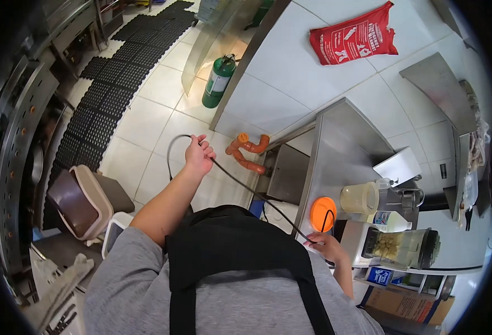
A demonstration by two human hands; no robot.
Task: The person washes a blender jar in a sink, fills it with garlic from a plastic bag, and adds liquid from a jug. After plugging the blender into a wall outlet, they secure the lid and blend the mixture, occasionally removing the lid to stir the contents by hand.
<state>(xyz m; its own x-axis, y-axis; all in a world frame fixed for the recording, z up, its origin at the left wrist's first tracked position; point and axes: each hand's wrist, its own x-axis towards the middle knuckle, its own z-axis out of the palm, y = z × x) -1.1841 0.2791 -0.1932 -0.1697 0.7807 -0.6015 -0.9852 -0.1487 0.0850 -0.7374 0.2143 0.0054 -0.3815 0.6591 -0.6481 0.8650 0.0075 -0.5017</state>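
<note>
A black power cord stretches between my two hands. Raised over the floor, my left hand is closed around it, and a loop of the cord hangs behind that hand. My right hand grips the cord at the counter's edge, beside the white blender base. From there a short bend of cord rises over an orange lid. The blender jar holds pale chunks and has a black lid. A cloudy plastic tub and a bottle stand near it.
Orange drain pipes rise near the wall. A green fire extinguisher stands on the tiled floor by black rubber mats. At my left is a beige bin. A red fire blanket pouch hangs on the wall.
</note>
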